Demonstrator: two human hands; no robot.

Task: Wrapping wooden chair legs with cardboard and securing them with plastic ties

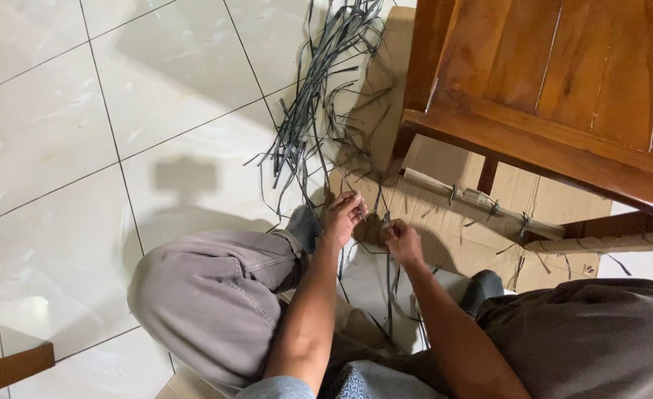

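I sit on the floor with my knees apart. My left hand (pixel 343 215) pinches a thin dark strip (pixel 388 281) that hangs down between my legs. Close beside it, my right hand (pixel 401 241) grips the same strip, fingers closed. Both hands hover over a flat sheet of brown cardboard (pixel 445 222). A loose bundle of long dark grey strips (pixel 313 96) lies on the tiles beyond my left hand. A pale wrapped rod (pixel 489 205), tied with short dark strips, lies on the cardboard to the right of my hands.
A brown wooden chair (pixel 555 81) stands at the upper right, its legs on the cardboard. White glossy floor tiles (pixel 68 148) fill the left side. A piece of wooden furniture (pixel 9 369) shows at the bottom left corner.
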